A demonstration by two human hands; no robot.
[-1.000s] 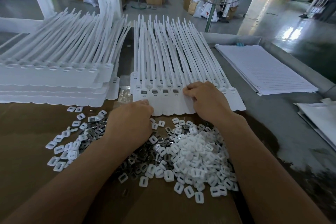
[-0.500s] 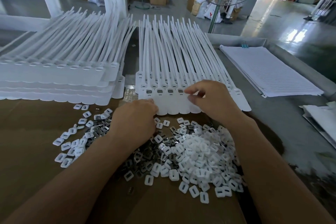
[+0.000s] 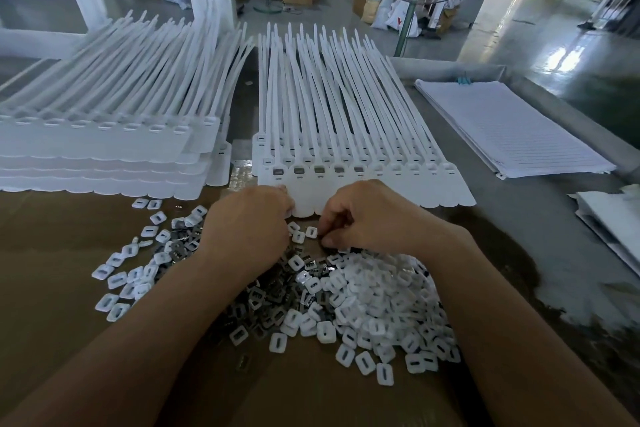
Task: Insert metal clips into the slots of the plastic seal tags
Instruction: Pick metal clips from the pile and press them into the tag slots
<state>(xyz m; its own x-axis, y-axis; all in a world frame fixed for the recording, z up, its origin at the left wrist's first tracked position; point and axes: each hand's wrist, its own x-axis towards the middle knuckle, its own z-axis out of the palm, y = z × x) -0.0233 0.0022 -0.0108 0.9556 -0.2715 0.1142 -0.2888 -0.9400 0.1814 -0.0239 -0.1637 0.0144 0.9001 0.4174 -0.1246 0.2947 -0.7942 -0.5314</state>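
A joined row of white plastic seal tags (image 3: 398,180) lies ahead of me, straps pointing away. Several slots at its left end hold metal clips (image 3: 319,169); the slots to the right show white. My left hand (image 3: 249,222) rests with curled fingers at the row's near edge, over the heap's left part. My right hand (image 3: 367,215) is curled, fingertips down at the heap's far edge; what it pinches is hidden. The heap mixes dark metal clips (image 3: 266,305) and white plastic caps (image 3: 384,305).
A taller stack of white seal tags (image 3: 104,149) sits at the left. A pile of lined paper sheets (image 3: 512,128) lies to the right, more white sheets (image 3: 613,222) at the right edge. Brown cardboard (image 3: 52,253) covers the table under the heap.
My right hand has drawn back from the tag slots to the far edge of the heap. One more slot shows a metal clip. My left hand stays at the row's edge.
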